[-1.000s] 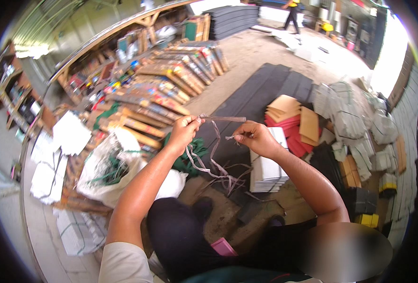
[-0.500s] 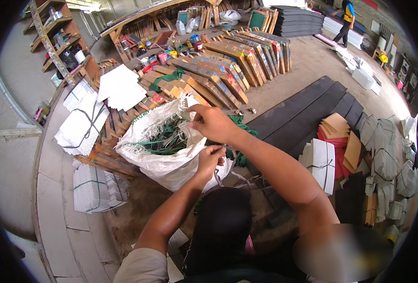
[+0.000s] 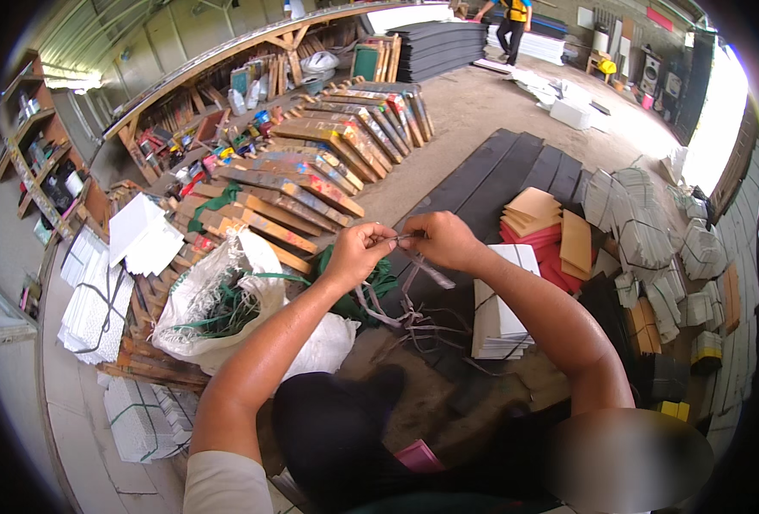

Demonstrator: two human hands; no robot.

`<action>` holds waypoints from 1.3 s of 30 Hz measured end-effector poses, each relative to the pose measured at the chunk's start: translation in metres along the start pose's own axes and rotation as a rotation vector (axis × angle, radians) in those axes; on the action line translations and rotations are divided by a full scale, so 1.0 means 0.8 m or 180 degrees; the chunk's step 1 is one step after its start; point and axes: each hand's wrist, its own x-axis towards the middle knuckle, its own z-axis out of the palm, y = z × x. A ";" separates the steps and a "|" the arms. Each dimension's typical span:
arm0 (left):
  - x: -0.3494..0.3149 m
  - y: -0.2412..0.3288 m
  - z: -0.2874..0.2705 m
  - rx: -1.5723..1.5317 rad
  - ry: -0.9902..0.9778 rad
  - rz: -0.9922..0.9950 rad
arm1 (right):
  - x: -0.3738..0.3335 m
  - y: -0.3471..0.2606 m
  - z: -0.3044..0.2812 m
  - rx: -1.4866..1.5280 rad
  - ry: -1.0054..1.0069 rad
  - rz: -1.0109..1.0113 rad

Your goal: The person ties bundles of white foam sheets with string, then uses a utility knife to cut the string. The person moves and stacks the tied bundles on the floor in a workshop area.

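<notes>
Thin strap (image 3: pixel 420 265) pinched between left hand (image 3: pixel 358 253) and right hand (image 3: pixel 444 240) above white sack (image 3: pixel 216 300); seemingly light, limp, best gripped near its end.

Concrete floor (image 3: pixel 482 120), bare at centre. Lying on it: dark flat panels (image 3: pixel 499 176) side by side; a white stack of sheets (image 3: pixel 499 313); orange and red sheets (image 3: pixel 546 227) piled just beside it; bundled grey-white stacks (image 3: pixel 645 236) to the right; a white sack (image 3: pixel 225 300) holding green strapping; rows of leaning wooden boards (image 3: pixel 311 167); tied white bundles (image 3: pixel 96 295) at left.
</notes>
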 end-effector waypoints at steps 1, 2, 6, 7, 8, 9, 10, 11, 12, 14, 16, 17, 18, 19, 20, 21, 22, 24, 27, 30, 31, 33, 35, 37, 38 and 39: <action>0.009 0.012 0.009 0.0466 -0.0081 0.0193 | -0.010 0.013 -0.008 -0.0221 0.0332 -0.0227; 0.018 0.022 0.019 0.0930 -0.0156 0.0392 | -0.018 0.027 -0.016 -0.0385 0.0694 -0.0570; 0.039 0.048 0.054 0.0636 -0.0558 -0.0009 | -0.051 0.055 -0.042 0.0387 0.0565 -0.0067; 0.042 0.050 0.060 0.0370 -0.0621 -0.0101 | -0.062 0.058 -0.048 0.0938 0.0143 0.0545; 0.045 0.051 0.068 0.0104 -0.0682 -0.0196 | -0.070 0.068 -0.050 0.0920 0.0139 0.0415; 0.045 0.044 0.082 -0.0145 -0.0608 -0.0197 | -0.076 0.079 -0.050 0.0901 0.0135 0.0285; 0.044 0.041 0.090 -0.0394 -0.0624 -0.0331 | -0.079 0.081 -0.054 0.0863 0.0114 0.0135; 0.043 0.039 0.098 -0.0642 -0.0636 -0.0466 | -0.085 0.082 -0.057 0.0722 0.0196 0.0233; 0.043 0.037 0.104 -0.0887 -0.0645 -0.0604 | -0.092 0.081 -0.058 0.0581 0.0275 0.0328; 0.042 0.042 0.118 -0.1022 -0.0554 -0.0818 | -0.102 0.070 -0.061 0.0126 0.0696 -0.0087; 0.044 0.046 0.132 -0.1196 -0.0531 -0.0947 | -0.114 0.061 -0.067 -0.0525 0.1395 -0.1080; 0.041 0.058 0.146 -0.1349 -0.0389 -0.0982 | -0.118 0.058 -0.068 -0.0750 0.1490 -0.1000; 0.041 0.056 0.148 -0.1358 -0.0473 -0.1025 | -0.120 0.062 -0.070 -0.0663 0.1410 -0.0962; 0.042 0.053 0.145 -0.1354 -0.0551 -0.1069 | -0.119 0.067 -0.070 -0.0565 0.1340 -0.0931; 0.044 0.048 0.143 -0.1349 -0.0629 -0.1112 | -0.118 0.072 -0.069 -0.0467 0.1268 -0.0901; 0.045 0.040 0.142 -0.1448 -0.0706 -0.1098 | -0.116 0.077 -0.067 -0.0103 0.1182 -0.0656; 0.045 0.040 0.143 -0.1496 -0.0710 -0.1119 | -0.115 0.081 -0.064 0.0257 0.1093 -0.0407; 0.043 0.041 0.146 -0.1589 -0.0716 -0.1159 | -0.114 0.087 -0.059 0.0962 0.0965 -0.0007; 0.033 0.050 0.154 -0.1458 -0.0506 -0.1164 | -0.110 0.088 -0.051 0.1813 0.0821 0.0385; 0.037 0.033 0.147 -0.0812 -0.0481 -0.0584 | -0.106 0.090 -0.047 0.2187 0.0604 0.0714; 0.039 0.030 0.146 -0.0412 -0.0417 -0.0210 | -0.105 0.091 -0.047 0.2272 0.0487 0.0845; 0.039 0.023 0.139 0.0047 -0.0372 0.0065 | -0.103 0.093 -0.049 0.2210 0.0270 0.0967; 0.039 0.034 0.135 0.0147 -0.0444 -0.0138 | -0.106 0.092 -0.054 0.1918 0.0086 0.0976; 0.042 0.033 0.130 0.0147 -0.0569 -0.0174 | -0.108 0.087 -0.057 0.1040 0.0263 0.0522; 0.042 0.032 0.128 0.0147 -0.0635 -0.0196 | -0.109 0.084 -0.057 0.0605 0.0348 0.0299; 0.042 0.032 0.127 0.0234 -0.0652 -0.0269 | -0.109 0.083 -0.056 0.0476 0.0385 0.0206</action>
